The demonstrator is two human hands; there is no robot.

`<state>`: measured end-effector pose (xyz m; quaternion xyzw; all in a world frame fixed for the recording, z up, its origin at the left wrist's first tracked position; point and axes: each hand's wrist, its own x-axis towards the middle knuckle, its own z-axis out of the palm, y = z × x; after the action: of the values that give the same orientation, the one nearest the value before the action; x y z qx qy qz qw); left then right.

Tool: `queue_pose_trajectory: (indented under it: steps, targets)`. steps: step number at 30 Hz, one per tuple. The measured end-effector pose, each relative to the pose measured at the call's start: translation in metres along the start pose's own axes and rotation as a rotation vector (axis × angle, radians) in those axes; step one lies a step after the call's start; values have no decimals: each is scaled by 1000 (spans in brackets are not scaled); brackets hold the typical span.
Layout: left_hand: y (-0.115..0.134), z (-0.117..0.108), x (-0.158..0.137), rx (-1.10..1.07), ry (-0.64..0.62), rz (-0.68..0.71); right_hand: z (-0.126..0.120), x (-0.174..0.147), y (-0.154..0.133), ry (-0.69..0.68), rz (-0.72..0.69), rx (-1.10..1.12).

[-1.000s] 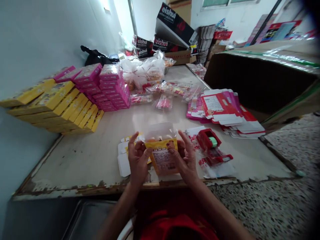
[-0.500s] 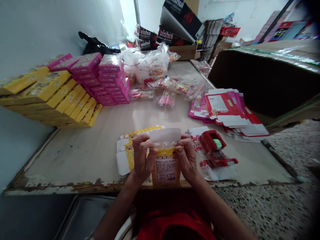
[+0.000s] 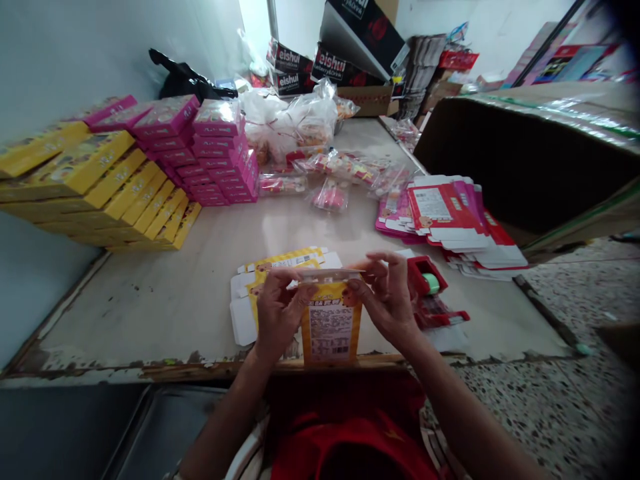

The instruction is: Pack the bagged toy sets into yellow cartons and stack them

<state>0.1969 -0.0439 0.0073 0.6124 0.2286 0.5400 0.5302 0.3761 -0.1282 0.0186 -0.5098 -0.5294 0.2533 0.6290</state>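
A yellow carton [image 3: 331, 327] with a printed text panel stands near the table's front edge, its top flap bent over toward me. My left hand [image 3: 281, 303] pinches the carton's upper left corner between thumb and fingers. At the upper right corner, the thumb and fingers of my right hand [image 3: 387, 293] press on the carton and its flap, with some fingers raised. Behind my left hand lie flat yellow carton blanks [image 3: 253, 287]. Beside my right hand sits a red tape dispenser [image 3: 425, 287] with a green roll, partly hidden by that hand.
Stacked yellow boxes [image 3: 115, 180] and pink boxes [image 3: 220, 157] fill the left side. Clear bags of goods [image 3: 330, 193] lie at the back middle. Red and pink flat cartons [image 3: 445, 213] are piled at right, by a large open cardboard box [image 3: 480, 147].
The carton's white top flap has gone from standing up to folded down. My right hand has shifted slightly right, its fingers lifting and spreading a little.
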Motion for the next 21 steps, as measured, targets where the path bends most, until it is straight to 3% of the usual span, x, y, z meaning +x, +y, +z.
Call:
queue_pose_trajectory:
  steps: [2,5,9,16,21]
  targets:
    - [-5,-2,-3,-19,7,60,-4,1,-2,-82,-53,-104]
    - [-9,-10,-4,136,-46,180,-15,2,-5,-164,-183,-254]
    - [-1,-18,-3,168,-89,228,-26,1,-16,-217,-188,-294]
    - [46,-9,2,213,-97,-130,-20,8,-43,-152,53,-211]
    - [63,-6,11,199,-165,-224,-20,8,-49,-190,167,-55]
